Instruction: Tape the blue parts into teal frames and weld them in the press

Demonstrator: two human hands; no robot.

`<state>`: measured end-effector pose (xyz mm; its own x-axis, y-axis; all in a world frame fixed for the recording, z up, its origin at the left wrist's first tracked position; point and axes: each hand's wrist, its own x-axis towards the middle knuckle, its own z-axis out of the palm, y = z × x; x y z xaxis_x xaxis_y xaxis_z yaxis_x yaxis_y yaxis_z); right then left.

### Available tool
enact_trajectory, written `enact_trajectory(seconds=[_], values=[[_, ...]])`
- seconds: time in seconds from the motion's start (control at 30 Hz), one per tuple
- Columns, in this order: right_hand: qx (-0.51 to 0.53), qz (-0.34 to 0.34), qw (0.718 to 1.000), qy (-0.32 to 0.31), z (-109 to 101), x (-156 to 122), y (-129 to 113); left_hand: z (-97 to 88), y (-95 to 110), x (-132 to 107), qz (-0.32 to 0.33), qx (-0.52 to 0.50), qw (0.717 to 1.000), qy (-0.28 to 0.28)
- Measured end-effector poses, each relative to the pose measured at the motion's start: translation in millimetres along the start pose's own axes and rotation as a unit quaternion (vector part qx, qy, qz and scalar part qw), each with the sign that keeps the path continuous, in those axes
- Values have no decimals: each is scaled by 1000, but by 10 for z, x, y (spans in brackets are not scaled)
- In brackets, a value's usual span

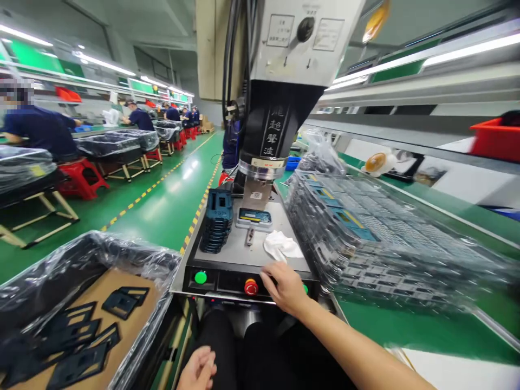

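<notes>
My right hand (286,287) rests on the front panel of an ultrasonic welding machine (280,108), fingers bent over the panel beside the red stop button (251,286) and covering most of a green button at the right. Nothing shows in it. A green button (200,277) sits at the panel's left. Under the machine's horn lies a flat part in a fixture (254,218). A stack of dark blue parts (217,219) stands to its left, a white cloth (281,246) to its right. My left hand (199,370) lies low over my lap, fingers loosely curled, empty.
A plastic-lined box (134,260) with dark flat frames on cardboard sits at lower left. Stacks of clear blister trays (365,233) fill the green bench at right. Seated workers in blue line the benches far left, across a green aisle with yellow tape.
</notes>
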<state>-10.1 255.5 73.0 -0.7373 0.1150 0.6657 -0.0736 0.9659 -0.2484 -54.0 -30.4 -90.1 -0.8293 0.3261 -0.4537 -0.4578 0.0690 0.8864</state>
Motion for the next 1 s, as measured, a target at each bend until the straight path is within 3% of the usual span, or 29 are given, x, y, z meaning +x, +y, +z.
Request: enact_trajectory(seconds=[0.07,0.1,0.17,0.27,0.37,0.53,0.73,0.87,1.0], values=[[-7,2,1000,1,-70,-363,30,47,316,-55,151,82,985,14],[-20,14,1000,7,-84,-506,80,77,493,-76,226,164,960,5],[-51,57,997,-4,-60,-708,211,151,827,-93,351,306,883,53],[-64,80,995,11,46,-838,362,282,1151,-51,408,450,790,82],[-63,94,993,10,108,-846,392,398,1225,19,393,527,749,78],[-35,157,987,-20,66,-796,384,453,1183,92,356,567,741,56],[-6,208,978,-37,61,-812,416,461,1145,15,372,542,751,71],[4,251,968,-16,61,-819,397,443,770,-107,346,537,767,55],[17,261,965,-14,32,-810,352,344,265,-164,233,583,778,-28]])
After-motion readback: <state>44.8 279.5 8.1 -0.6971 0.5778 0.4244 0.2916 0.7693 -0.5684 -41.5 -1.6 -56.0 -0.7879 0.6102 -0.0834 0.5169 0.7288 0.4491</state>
